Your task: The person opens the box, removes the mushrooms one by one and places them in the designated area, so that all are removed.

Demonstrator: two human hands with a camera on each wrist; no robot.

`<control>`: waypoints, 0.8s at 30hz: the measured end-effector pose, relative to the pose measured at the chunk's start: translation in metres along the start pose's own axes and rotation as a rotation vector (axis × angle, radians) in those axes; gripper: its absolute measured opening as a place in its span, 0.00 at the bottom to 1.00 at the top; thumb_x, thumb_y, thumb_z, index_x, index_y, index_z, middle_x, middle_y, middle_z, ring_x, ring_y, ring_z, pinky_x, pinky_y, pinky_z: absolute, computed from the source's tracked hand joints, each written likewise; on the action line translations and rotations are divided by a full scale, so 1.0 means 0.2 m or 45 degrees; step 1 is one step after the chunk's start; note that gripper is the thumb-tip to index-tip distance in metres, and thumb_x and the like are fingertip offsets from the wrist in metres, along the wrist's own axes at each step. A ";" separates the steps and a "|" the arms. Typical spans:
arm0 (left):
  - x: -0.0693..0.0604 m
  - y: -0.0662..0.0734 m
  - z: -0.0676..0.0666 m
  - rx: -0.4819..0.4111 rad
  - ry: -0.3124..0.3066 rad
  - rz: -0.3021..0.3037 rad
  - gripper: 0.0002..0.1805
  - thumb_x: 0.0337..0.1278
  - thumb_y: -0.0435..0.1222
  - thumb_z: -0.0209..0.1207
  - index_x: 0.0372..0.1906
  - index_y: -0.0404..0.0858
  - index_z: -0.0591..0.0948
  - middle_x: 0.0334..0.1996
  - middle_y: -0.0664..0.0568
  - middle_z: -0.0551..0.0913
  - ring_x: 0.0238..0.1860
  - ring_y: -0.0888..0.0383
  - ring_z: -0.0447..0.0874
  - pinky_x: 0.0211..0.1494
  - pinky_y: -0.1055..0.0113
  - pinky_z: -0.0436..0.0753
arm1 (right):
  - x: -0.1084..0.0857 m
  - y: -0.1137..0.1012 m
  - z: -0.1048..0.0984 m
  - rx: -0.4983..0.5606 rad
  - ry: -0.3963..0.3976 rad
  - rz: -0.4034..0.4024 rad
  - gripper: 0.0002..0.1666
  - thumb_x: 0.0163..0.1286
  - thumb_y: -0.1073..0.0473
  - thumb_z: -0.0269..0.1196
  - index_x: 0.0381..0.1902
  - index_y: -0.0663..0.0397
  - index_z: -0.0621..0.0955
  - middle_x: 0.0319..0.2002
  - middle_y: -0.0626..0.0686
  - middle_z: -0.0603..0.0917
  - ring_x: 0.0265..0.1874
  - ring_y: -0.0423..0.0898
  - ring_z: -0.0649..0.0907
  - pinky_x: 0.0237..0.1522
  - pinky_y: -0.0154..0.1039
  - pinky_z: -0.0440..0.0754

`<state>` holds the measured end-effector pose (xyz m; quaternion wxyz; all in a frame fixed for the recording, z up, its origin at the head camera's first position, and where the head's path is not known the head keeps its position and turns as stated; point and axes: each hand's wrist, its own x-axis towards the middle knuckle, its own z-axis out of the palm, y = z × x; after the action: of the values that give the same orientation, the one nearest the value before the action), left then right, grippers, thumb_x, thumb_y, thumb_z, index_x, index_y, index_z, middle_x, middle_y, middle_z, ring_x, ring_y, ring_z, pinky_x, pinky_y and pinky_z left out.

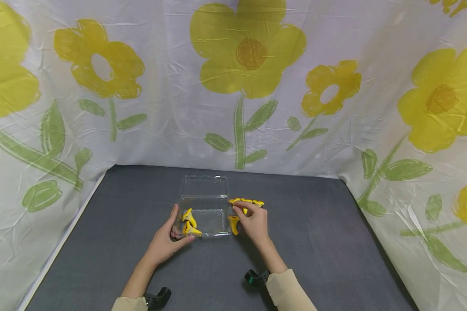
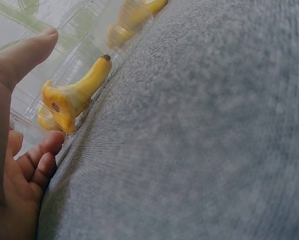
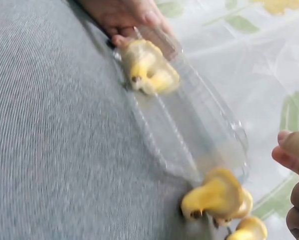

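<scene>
A clear plastic clamshell box (image 1: 211, 222) lies on the dark cloth with its lid (image 1: 204, 186) folded back. Two yellow chanterelle-like mushrooms (image 1: 189, 216) are inside at its left end. My left hand (image 1: 164, 242) grips that end, with the thumb along the near side; the left wrist view shows a mushroom (image 2: 77, 95) through the plastic. Thumb and forefinger close together, my right hand (image 1: 254, 221) is just beyond the box's right edge, near more mushrooms (image 1: 234, 225). No object shows between its fingertips in the right wrist view, where mushrooms (image 3: 214, 195) lie beside the box.
A row of yellow mushrooms (image 1: 249, 200) lies beyond my right hand, partly covered by it. The grey-black cloth (image 1: 307, 242) covers the table. A white curtain (image 1: 171, 129) with yellow flowers hangs around its back and sides.
</scene>
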<state>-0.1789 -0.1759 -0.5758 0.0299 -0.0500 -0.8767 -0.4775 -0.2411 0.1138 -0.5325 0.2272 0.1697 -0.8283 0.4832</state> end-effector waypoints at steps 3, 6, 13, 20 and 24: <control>0.00 0.00 0.00 -0.003 -0.003 0.000 0.67 0.54 0.50 0.80 0.88 0.40 0.46 0.31 0.55 0.74 0.32 0.61 0.72 0.43 0.67 0.76 | 0.01 -0.03 0.03 0.038 -0.014 -0.009 0.07 0.64 0.65 0.78 0.40 0.58 0.93 0.33 0.53 0.92 0.10 0.25 0.56 0.15 0.26 0.56; 0.00 0.00 0.00 -0.009 -0.007 0.000 0.67 0.54 0.50 0.79 0.88 0.41 0.46 0.31 0.55 0.74 0.32 0.62 0.72 0.43 0.67 0.76 | 0.02 -0.06 0.06 0.062 -0.045 -0.014 0.08 0.64 0.65 0.78 0.41 0.57 0.93 0.36 0.53 0.93 0.10 0.25 0.57 0.16 0.27 0.58; 0.00 0.01 0.00 -0.024 -0.006 -0.008 0.66 0.55 0.51 0.79 0.88 0.41 0.47 0.30 0.54 0.74 0.32 0.62 0.71 0.43 0.67 0.75 | 0.03 -0.12 0.12 0.082 -0.126 -0.008 0.07 0.66 0.63 0.77 0.41 0.59 0.92 0.31 0.53 0.91 0.10 0.25 0.56 0.17 0.26 0.57; 0.00 0.02 -0.01 -0.027 -0.008 -0.016 0.66 0.56 0.51 0.78 0.88 0.41 0.47 0.31 0.54 0.73 0.32 0.62 0.71 0.43 0.67 0.75 | 0.04 -0.17 0.19 0.079 -0.230 -0.018 0.10 0.66 0.63 0.77 0.44 0.59 0.90 0.39 0.51 0.92 0.11 0.28 0.64 0.17 0.28 0.65; 0.00 0.01 -0.01 -0.028 -0.006 -0.002 0.66 0.56 0.51 0.78 0.88 0.39 0.47 0.30 0.54 0.73 0.32 0.62 0.71 0.43 0.67 0.75 | 0.05 -0.21 0.22 0.052 -0.309 -0.045 0.13 0.67 0.63 0.76 0.48 0.60 0.90 0.41 0.53 0.91 0.12 0.30 0.64 0.18 0.27 0.65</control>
<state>-0.1791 -0.1762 -0.5728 0.0271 -0.0509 -0.8715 -0.4869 -0.2373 0.0542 -0.5163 0.1304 0.2461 -0.8365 0.4719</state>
